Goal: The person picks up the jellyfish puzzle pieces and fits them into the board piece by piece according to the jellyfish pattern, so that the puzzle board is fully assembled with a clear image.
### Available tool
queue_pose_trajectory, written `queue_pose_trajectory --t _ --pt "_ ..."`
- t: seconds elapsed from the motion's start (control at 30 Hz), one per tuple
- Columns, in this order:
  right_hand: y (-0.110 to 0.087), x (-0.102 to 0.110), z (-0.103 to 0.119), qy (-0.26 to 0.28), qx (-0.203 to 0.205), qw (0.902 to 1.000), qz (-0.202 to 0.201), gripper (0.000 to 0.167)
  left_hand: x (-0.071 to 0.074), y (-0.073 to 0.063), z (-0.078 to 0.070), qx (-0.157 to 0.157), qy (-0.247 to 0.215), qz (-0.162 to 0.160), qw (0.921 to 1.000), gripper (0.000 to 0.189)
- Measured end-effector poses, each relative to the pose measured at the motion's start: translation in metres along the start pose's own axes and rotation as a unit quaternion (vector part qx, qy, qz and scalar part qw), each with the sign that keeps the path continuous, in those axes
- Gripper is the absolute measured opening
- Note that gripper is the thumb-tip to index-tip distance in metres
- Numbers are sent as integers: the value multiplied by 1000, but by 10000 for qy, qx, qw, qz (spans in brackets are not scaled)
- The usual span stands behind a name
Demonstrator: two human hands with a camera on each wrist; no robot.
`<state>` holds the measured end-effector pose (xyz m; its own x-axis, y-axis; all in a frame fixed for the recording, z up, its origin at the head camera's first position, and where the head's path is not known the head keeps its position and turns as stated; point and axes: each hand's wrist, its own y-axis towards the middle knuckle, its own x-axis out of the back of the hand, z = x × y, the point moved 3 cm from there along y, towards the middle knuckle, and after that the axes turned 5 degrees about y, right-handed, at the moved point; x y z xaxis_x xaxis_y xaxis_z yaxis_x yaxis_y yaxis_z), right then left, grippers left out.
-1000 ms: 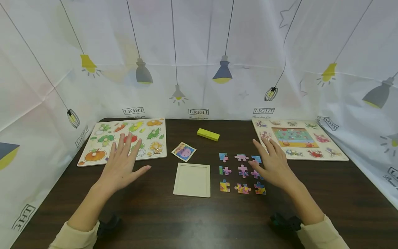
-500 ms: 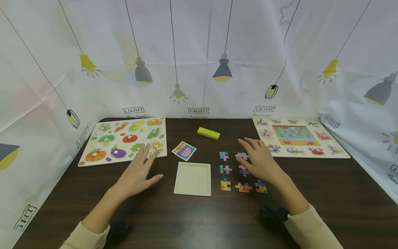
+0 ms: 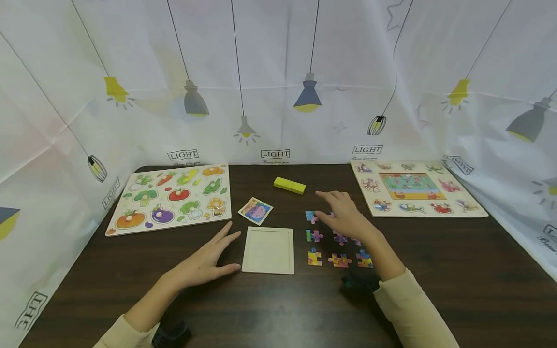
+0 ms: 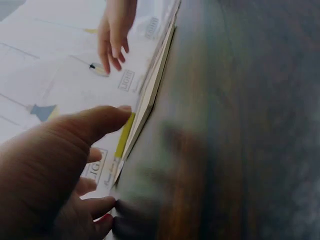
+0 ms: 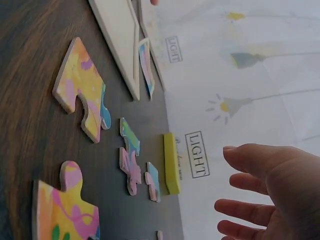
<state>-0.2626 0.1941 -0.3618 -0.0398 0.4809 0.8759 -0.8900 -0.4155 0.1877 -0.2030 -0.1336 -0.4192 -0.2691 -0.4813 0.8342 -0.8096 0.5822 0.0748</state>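
Jigsaw pieces (image 3: pixel 339 261) lie on the worktop (image 3: pixel 278 309), right of its middle. Along its back edge hangs a white cloth (image 3: pixel 261 104) printed with lamps. At the worktop's back left corner, a vegetable puzzle board (image 3: pixel 198 197) carries shapes set into its face, among them a pumpkin (image 3: pixel 129 221), an aubergine (image 3: pixel 162 216) and a tomato (image 3: pixel 174 195). Toward the back right corner, a sea-creature puzzle board (image 3: pixel 425 211) frames a rectangular picture panel (image 3: pixel 411 188), with an octopus (image 3: pixel 370 184) and a crab (image 3: pixel 441 209) among the shapes around it. Both hands are released: the left hand (image 3: pixel 202 263), fingers spread, has its thumb just beside the left edge of a jigsaw tray (image 3: pixel 268 251); the right hand (image 3: pixel 345 220), fingers loosely extended, is above the back rows of pieces and hides some. Whether either touches the worktop, I cannot tell. Square and shallow, the tray shows its plain recessed floor inside a raised rim. Just behind it lies a slanted picture card (image 3: pixel 256 211); nearer the worktop's back edge is a yellow block (image 3: pixel 289 185). Smallest, the pieces lie loose outside the tray, three in the front row.
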Motion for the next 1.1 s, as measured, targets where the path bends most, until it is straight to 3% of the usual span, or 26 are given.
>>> queue_pose_trajectory --t 0.27,0.77,1.1 --pt "10 -16 -12 235 -81 9994 254 50 -4 0 5 -939 716 -257 9927 48" --pt "10 -36 -20 -655 -350 9964 402 46 -9 2 -8 -1145 1048 -760 9849 37" --pt "10 -43 -24 -587 -240 9978 201 37 -15 -1 -5 -1079 1067 -1046 9829 35"
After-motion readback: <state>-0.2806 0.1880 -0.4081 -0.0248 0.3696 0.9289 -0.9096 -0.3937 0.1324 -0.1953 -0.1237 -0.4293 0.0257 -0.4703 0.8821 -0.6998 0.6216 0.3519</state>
